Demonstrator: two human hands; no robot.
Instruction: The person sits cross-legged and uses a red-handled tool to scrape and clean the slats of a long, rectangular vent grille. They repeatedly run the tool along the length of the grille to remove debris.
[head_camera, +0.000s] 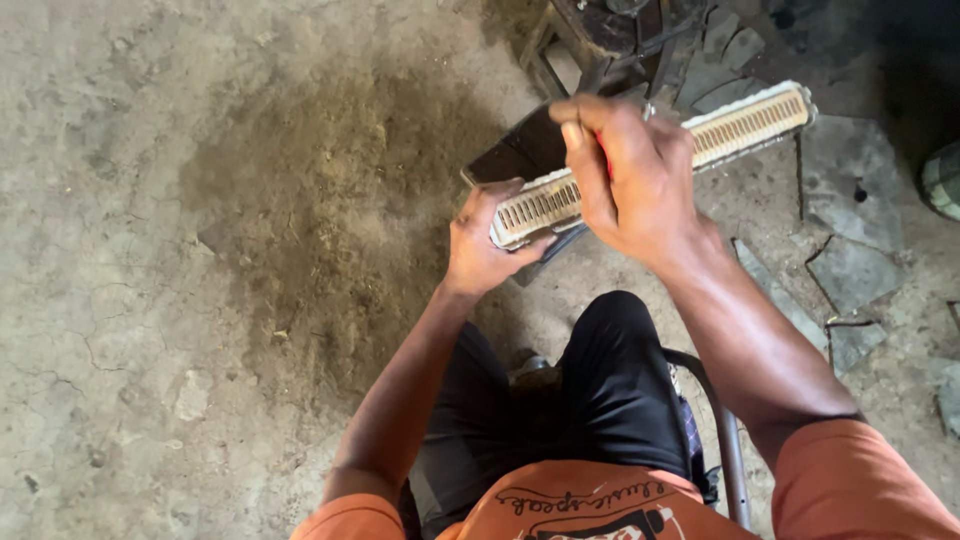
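Note:
A long radiator-like core with pale slotted fins and a dark flat body is held up edge-on in front of me. My left hand grips its near end from below. My right hand is closed over the middle of the finned edge, and a small red-handled tool shows between its fingers; the tool's tip is hidden by the hand. I sit with my knees in black trousers below the part.
The ground is cracked concrete with a dark oily stain at the left. A dark metal frame stands beyond the core. Broken stone slabs lie at the right. A curved metal seat bar runs by my right leg.

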